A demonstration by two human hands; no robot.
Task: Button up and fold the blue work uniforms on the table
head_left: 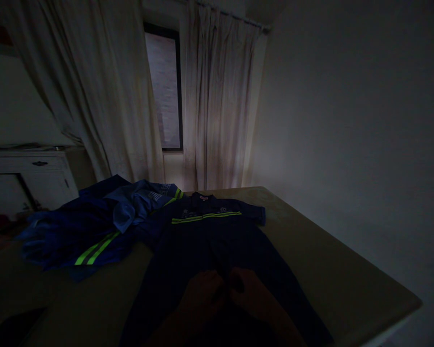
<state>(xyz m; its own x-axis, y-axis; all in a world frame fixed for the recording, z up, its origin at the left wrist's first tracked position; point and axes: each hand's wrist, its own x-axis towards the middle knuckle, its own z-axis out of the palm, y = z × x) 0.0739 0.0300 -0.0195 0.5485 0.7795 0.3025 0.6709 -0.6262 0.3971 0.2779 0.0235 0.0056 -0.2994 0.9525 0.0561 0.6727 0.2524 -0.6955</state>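
Observation:
A dark blue short-sleeved work shirt [238, 241] lies spread face up on the table, collar at the far end, a yellow-green striped band across its chest. Over the middle of its front, my left hand [204, 291] and my right hand [248, 291] are close together. Both have their fingers curled inward in a pinch at the front opening. Deep shadow hides what exactly sits between the fingertips, though it appears to be the shirt's front edge. The lower part of the shirt runs out of view below my forearms.
Left of the shirt is a crumpled heap of blue clothes [90, 226] with bright striped bands. The pale table [332, 270] has its right edge near a wall. Curtains [220, 96] and a window [164, 91] stand behind; a white cabinet [39, 178] is far left. A dark flat object [16, 327] lies front left.

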